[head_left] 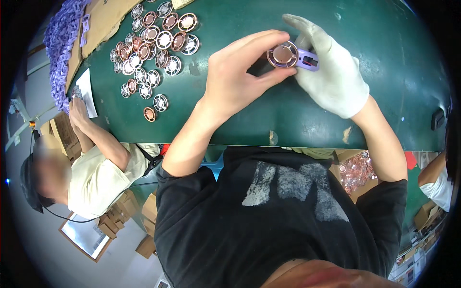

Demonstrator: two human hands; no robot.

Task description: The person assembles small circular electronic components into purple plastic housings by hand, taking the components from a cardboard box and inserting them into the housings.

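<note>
My bare left hand (238, 72) grips a round, copper-coloured wheel-like part (282, 54) between thumb and fingers, above the green table (240, 122). At the right edge of this part, a purple plastic piece (307, 60) with a dark slot meets it; whether the two are joined I cannot tell. My right hand (333, 72), in a white glove, is curved around the purple piece, which lies against its palm and thumb side. Its upper fingers reach out toward my left fingertips. Left of my hands, many similar round parts (163, 40), silver and copper-coloured, lie loosely spread.
A heap of purple pieces (60, 48) lies by a cardboard sheet (108, 24) at the far left. A co-worker (103, 161) sits left, a hand near white paper (86, 91). A box of copper-coloured parts (355, 170) stands below the table edge. Another person's arm (432, 170) shows right.
</note>
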